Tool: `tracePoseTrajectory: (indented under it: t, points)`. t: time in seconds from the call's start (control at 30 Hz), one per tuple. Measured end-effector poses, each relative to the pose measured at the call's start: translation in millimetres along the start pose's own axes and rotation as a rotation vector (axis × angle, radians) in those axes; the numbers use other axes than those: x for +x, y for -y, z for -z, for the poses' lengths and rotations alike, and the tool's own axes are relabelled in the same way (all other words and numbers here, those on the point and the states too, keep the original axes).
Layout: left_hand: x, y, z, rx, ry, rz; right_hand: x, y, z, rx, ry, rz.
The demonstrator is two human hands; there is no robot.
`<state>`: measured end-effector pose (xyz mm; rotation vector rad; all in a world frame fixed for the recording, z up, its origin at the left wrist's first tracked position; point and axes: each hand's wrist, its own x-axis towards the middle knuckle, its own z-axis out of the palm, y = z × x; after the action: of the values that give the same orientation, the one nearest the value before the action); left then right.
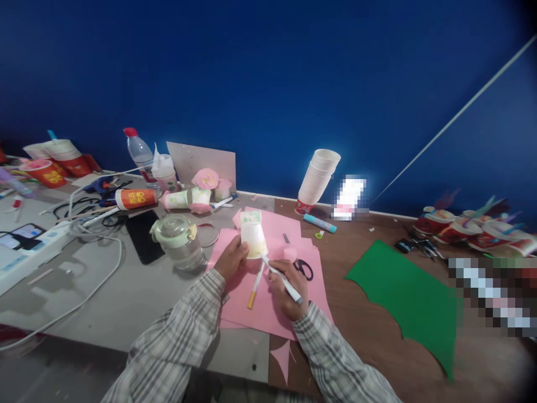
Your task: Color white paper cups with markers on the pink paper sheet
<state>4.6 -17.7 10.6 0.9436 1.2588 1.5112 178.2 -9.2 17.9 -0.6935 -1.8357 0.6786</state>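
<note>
My left hand [232, 257] is closed round an upturned white paper cup [253, 237], holding it over pink paper sheets [268, 296]. My right hand [287, 288] grips a white marker pen [284, 278], whose tip touches the cup's lower edge. A second pen with an orange end [255, 288] lies on the pink paper between my hands. Black-handled scissors [302, 267] lie just right of my right hand.
A lidded glass jar [176, 238], a black phone [142, 236], cables and a power strip [37, 240] lie to the left. A tilted stack of white cups [316, 176], a blue glue stick [319, 223] and a green sheet [409, 296] lie to the right. Decorated cups [474, 232] crowd the far right.
</note>
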Motion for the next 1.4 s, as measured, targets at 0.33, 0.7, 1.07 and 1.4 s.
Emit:
tracePoseTrajectory:
  t: [0.33, 0.7, 1.07, 1.4]
  points:
    - [-0.2, -1.0, 0.2, 0.002, 0.002, 0.007, 0.0, 0.8, 1.6, 0.022, 0.014, 0.003]
    - [0.8, 0.3, 0.1, 0.003, -0.006, 0.016, 1.5, 2.7, 1.0, 0.019, 0.025, 0.008]
    - [1.2, -0.9, -0.1, 0.000, 0.006, 0.036, 0.9, 0.0, 0.1, 0.015, 0.012, 0.024]
    - [-1.7, -4.3, -4.0, -0.047, -0.022, 0.021, 0.9, -0.6, 1.1, 0.033, 0.006, 0.032]
